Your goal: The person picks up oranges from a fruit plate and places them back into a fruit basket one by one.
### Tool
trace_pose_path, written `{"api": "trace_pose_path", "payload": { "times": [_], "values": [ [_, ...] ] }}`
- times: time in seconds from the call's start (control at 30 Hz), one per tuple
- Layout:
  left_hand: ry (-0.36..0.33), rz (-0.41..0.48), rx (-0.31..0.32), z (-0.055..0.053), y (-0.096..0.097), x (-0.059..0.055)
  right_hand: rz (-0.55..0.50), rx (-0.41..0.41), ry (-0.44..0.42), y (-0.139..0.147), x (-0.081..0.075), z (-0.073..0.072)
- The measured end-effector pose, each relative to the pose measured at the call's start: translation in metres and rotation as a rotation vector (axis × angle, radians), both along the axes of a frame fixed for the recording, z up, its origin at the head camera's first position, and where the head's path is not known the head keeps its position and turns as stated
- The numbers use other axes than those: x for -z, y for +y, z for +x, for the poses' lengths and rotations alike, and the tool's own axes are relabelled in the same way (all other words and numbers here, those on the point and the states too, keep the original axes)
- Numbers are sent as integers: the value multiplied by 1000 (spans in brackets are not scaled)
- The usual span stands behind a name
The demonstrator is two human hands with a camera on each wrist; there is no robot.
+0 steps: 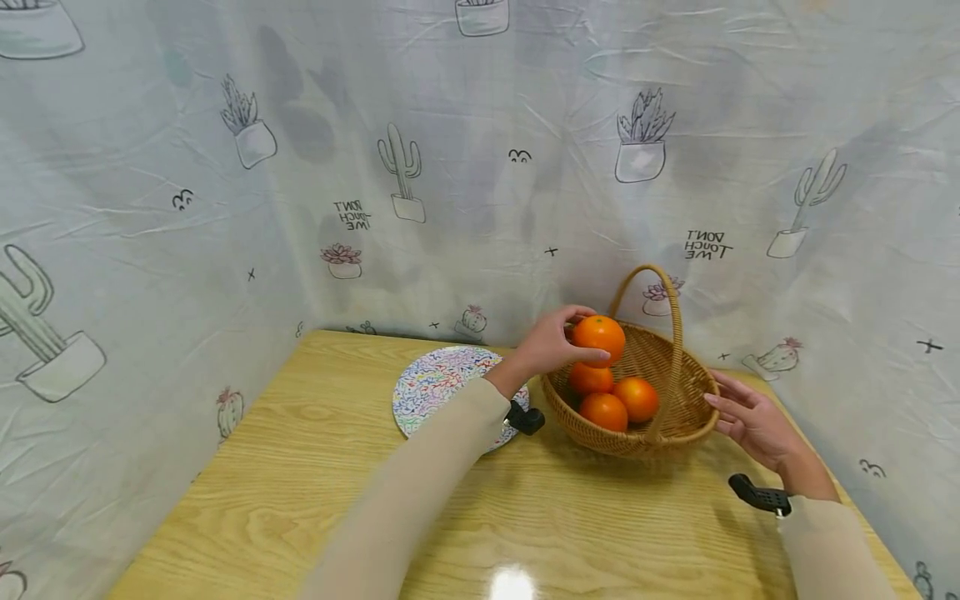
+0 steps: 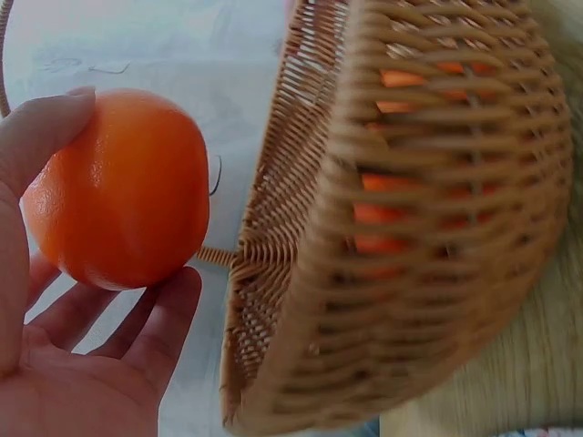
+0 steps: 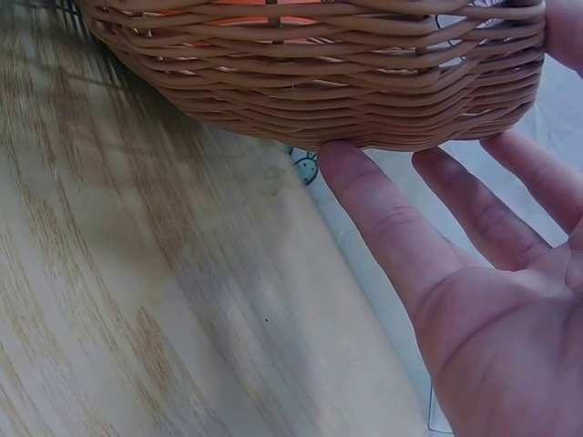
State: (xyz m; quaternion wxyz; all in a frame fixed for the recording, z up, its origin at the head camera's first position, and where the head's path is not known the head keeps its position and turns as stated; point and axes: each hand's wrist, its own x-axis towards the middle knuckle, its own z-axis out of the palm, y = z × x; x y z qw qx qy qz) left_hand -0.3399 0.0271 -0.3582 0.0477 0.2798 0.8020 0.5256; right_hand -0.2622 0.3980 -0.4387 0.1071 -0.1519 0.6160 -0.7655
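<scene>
My left hand point(image 1: 550, 342) holds an orange point(image 1: 599, 337) above the left side of a wicker basket point(image 1: 678, 371), thumb on one side and fingers on the other. In the left wrist view the orange point(image 2: 123, 191) is clear of the basket's rim. Inside the basket lie three more oranges, one of them a front orange point(image 1: 603, 412). At the basket's right end is my right hand point(image 1: 757, 421), its thumb at the rim and its fingertips point(image 3: 351, 168) against the woven side from below.
A round board point(image 1: 427, 379) with multicoloured speckles lies left of the basket, partly behind my left forearm. The basket's tall handle point(image 1: 677, 333) arches over it. A curtain point(image 1: 480, 183) printed with cacti hangs behind the wooden table point(image 1: 300, 467).
</scene>
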Motion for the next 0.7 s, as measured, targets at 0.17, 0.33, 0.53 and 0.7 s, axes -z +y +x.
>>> {"api": "trace_pose_path", "payload": {
  "times": [0.17, 0.33, 0.53, 0.7],
  "values": [
    [-5, 27, -3, 2, 10, 3, 18, 6, 14, -1, 2, 2],
    [-1, 27, -22, 1, 18, 2, 32, 6, 20, -2, 2, 6],
    [-14, 51, -25, 2, 23, 4, 65, 16, 24, -3, 5, 13],
    [-26, 58, -39, 1, 25, 6, 65, 22, 34, -3, 7, 17]
  ]
}}
